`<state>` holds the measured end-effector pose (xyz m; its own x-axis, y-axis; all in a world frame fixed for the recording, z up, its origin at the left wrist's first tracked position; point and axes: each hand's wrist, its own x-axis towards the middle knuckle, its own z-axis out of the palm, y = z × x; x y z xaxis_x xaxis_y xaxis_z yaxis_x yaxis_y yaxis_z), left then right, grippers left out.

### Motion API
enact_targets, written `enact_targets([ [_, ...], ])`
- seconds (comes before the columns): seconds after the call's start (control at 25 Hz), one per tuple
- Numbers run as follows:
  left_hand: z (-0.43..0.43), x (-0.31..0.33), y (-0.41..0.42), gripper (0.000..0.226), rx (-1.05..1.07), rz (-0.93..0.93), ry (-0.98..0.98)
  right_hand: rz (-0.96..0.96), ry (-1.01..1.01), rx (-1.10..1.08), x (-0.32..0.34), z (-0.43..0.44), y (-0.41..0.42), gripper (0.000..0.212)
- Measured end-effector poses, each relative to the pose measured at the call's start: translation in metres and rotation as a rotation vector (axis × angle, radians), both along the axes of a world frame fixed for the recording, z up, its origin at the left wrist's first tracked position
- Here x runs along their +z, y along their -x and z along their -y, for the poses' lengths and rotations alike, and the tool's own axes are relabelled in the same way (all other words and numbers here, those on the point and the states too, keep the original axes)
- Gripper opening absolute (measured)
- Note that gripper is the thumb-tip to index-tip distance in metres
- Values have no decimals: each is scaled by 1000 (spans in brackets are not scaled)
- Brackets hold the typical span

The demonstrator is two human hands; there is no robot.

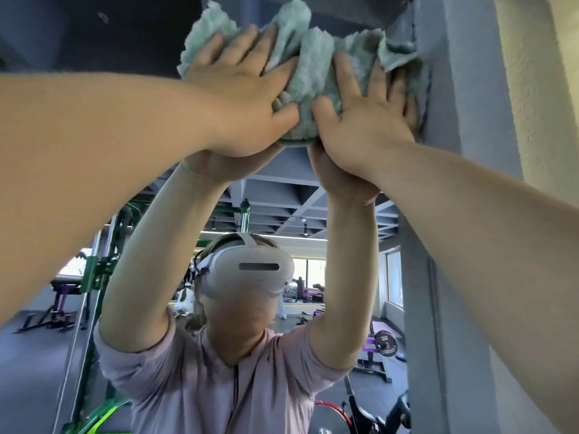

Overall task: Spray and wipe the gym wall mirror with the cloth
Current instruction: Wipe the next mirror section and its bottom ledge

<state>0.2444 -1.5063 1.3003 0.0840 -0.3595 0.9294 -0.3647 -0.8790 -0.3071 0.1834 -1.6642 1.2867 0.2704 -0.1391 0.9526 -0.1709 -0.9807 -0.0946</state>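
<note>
High on the gym mirror (300, 202), left hand (238, 104) and right hand (366, 123) press flat on the cloth (316, 67).

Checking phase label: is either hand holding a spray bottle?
No, the left hand and right hand both press flat on the cloth against the mirror.

- No text, brand, number or sign can be read with certainty.
- The only lettering in view is on a black weight plate (386, 343), seen as a reflection low on the right side of the mirror (37, 355). Pale characters run across its face and curve along its lower rim. They are too small and blurred to make out, and they are reversed by the reflection.
</note>
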Motion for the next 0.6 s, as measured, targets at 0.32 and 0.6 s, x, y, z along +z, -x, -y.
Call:
enact_targets([
  [0.32, -117, -10, -36, 70, 41, -69, 141, -59, 111, 2, 4, -115, -33, 64],
  [0.6, -208, -38, -60, 65, 0, -70, 223, -73, 231, 48, -23, -224, -69, 60],
])
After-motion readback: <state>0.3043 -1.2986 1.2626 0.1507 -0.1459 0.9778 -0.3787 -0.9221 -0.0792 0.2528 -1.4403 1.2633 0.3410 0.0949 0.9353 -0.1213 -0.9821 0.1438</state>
